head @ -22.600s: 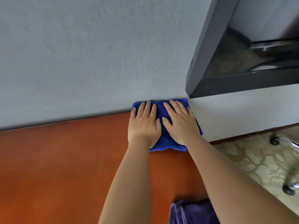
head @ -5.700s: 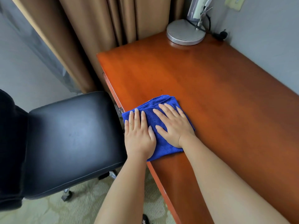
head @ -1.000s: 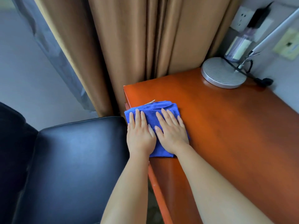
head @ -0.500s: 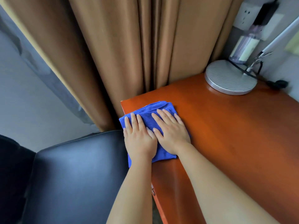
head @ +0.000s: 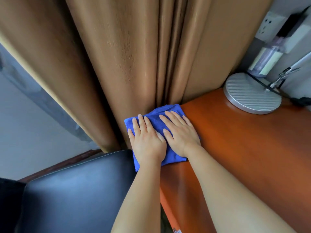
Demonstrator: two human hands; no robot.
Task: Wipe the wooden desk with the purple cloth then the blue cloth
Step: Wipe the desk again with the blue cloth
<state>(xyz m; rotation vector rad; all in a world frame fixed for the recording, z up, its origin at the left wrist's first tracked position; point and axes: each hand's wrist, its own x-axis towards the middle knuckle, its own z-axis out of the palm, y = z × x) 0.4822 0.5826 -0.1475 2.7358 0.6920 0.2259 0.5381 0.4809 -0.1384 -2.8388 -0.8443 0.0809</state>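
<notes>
A tan curtain [head: 134, 64] hangs in heavy folds across most of our view, reaching down behind the far corner of the wooden desk [head: 244, 148]. The desk's reddish-brown top runs from that corner toward the lower right, its near edge dropping away beside a black chair [head: 75, 195], whose padded surface fills the lower left. Grey wall [head: 25, 132] shows to the left of the curtain.

At the desk's back right we see the round, ribbed metal lamp base [head: 252, 95], with a dark cable trailing off beside it and a white wall socket [head: 267, 24] above, near a clear holder too blurred to read.

The blue cloth [head: 156, 121], folded, lies on the very corner of the desk, its left edge overhanging toward the chair and its far edge touching the curtain. We press it down with both hands laid flat and side by side: the left hand [head: 146, 140] with fingers straight and slightly spread, the right hand [head: 181, 132] likewise extended, palms down, neither curled around the fabric.
</notes>
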